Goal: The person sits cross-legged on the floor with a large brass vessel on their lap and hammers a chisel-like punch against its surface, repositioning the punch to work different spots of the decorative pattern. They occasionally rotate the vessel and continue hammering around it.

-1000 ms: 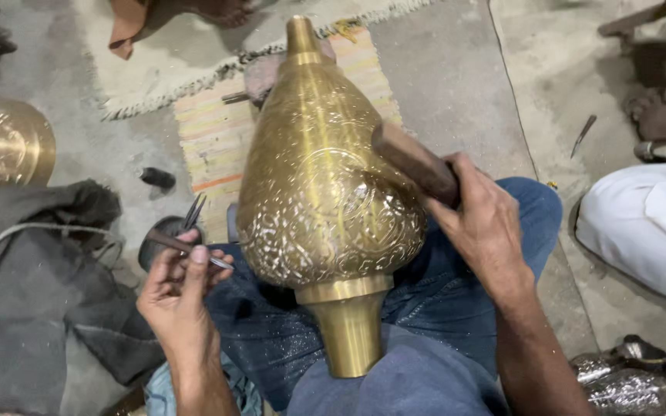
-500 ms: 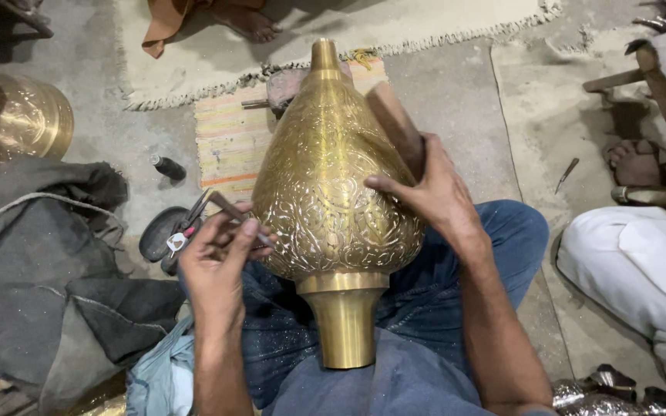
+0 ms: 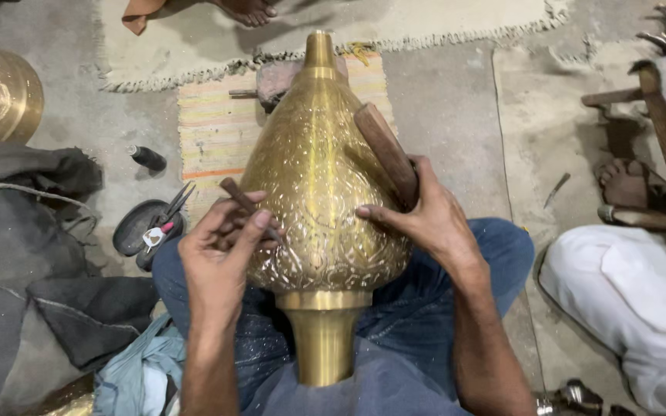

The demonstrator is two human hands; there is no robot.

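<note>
Our left hand point(image 3: 221, 246) is curled w/ fingers pinched on a thin dark metal chisel point(image 3: 247, 206), tip against the big engraved teardrop-shaped brass vessel point(image 3: 319, 200) lying across our lap. Our right hand point(image 3: 425, 219) wraps a brown wooden mallet point(image 3: 385, 154), thumb resting on the brass. Striped woven mat point(image 3: 213, 127) beyond.
</note>
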